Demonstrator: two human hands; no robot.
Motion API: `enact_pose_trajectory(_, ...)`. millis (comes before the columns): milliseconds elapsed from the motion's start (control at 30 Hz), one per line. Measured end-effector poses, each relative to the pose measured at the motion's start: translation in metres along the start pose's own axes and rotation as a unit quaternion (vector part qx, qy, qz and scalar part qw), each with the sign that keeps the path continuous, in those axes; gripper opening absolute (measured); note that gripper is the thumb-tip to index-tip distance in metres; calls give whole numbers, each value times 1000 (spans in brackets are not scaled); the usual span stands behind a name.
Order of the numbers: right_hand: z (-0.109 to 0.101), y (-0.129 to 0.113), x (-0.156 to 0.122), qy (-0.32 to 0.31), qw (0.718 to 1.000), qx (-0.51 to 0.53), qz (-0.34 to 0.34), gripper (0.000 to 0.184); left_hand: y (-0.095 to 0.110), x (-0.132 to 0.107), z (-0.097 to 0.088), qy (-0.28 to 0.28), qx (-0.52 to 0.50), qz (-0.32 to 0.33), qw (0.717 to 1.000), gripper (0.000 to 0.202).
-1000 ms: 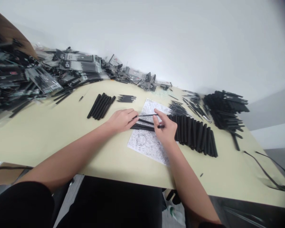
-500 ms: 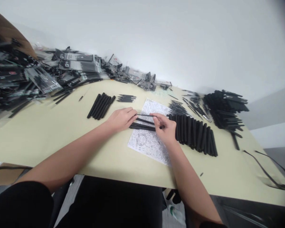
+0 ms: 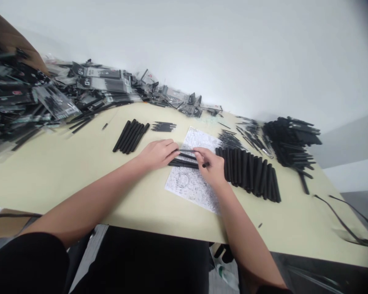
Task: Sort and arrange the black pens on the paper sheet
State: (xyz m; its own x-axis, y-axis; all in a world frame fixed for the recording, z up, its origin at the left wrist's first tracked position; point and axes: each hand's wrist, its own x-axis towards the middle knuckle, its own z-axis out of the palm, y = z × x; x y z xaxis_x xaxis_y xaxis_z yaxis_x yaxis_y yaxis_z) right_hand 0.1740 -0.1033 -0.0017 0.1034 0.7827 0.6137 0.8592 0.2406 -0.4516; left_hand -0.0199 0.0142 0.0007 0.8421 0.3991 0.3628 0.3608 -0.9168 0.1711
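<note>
On the cream tabletop (image 3: 64, 185): thin black sticks (image 3: 184, 163) on a printed sheet (image 3: 187, 188)

Right in the middle of the desk, the thin black sticks lie in a little bunch across the printed sheet, which has a busy black-and-white pattern. The left hand (image 3: 158, 155) is flat, fingers close together, tips just touching the sticks' left ends, no real grip. The right hand (image 3: 213, 169) is pinched in narrow, thumb and fingers closed on the sticks; can't tell how many, fingers hide that. Just right of the sheet sits a tight row of fat black tubes (image 3: 248, 173), with a shorter row of fat black tubes (image 3: 130, 136) and a small bundle of skinny sticks (image 3: 163, 127) over left. Further back there's a loose black pile (image 3: 290, 141) and a big heap of plastic packets (image 3: 88, 83) along the wall (image 3: 233, 53).
</note>
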Motion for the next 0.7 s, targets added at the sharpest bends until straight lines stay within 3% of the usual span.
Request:
enact_pose_trajectory(400,9,-4,-5,-121,992,-28,-33,31,4,0,5,16,10,22,1000,39)
enact_pose_trajectory(567,6,-4,-4,-145,985,-81,-41,37,2,0,4,44,22,24,998,40)
enact_pose_trajectory(700,4,-7,-1,-139,984,-111,-2,42,2,0,3,57,41,25,997,40)
